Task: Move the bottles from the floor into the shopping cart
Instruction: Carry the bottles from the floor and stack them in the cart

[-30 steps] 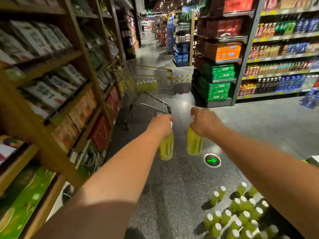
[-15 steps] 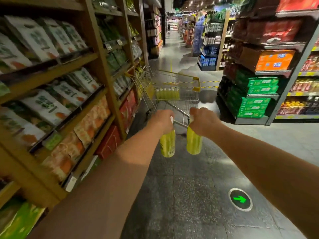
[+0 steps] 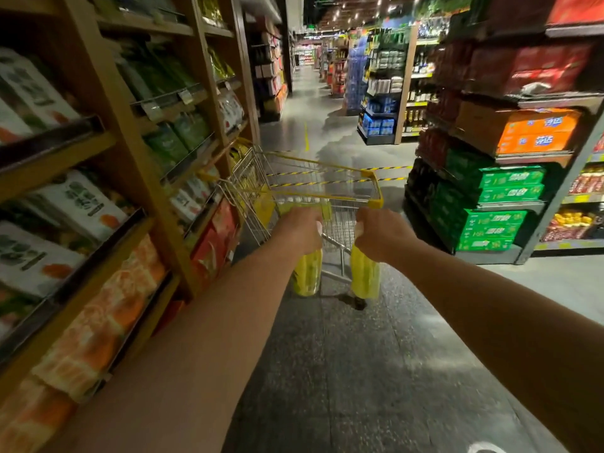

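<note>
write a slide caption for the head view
Left hand grips left bottle, right hand grips right bottle, shopping cart just ahead.

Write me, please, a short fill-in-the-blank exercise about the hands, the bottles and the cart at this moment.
1. The left hand grips the left bottle and the right hand grips the right bottle, so ____ bottles are being carried.
2. The rim of the shopping cart is coloured ____.
3. The wooden shelves line the person's ____ side.

Missing words: two; yellow; left.
</note>
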Motion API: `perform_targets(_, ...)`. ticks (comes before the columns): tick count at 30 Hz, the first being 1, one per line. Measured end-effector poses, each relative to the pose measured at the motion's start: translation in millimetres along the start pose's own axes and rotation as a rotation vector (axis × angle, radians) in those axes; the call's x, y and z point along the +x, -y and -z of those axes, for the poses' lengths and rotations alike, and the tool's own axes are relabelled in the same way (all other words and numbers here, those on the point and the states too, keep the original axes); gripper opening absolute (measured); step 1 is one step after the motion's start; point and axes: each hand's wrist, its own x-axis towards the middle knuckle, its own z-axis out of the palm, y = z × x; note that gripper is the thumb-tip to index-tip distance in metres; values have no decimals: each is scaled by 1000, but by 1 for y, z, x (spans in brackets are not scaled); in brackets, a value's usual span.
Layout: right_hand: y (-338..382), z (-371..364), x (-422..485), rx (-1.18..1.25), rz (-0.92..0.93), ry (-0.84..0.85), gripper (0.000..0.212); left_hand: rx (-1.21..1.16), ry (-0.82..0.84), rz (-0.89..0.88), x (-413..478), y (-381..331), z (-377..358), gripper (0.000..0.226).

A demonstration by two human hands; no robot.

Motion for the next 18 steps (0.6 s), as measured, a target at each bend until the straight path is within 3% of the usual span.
perform_targets(11, -60, -30, 270, 28, 96, 7, 38, -63, -111, 86, 258, 21, -6, 28)
perform_targets(18, -82, -70, 418, -6, 89, -8, 31, 1, -60, 37, 424, 54, -23, 28)
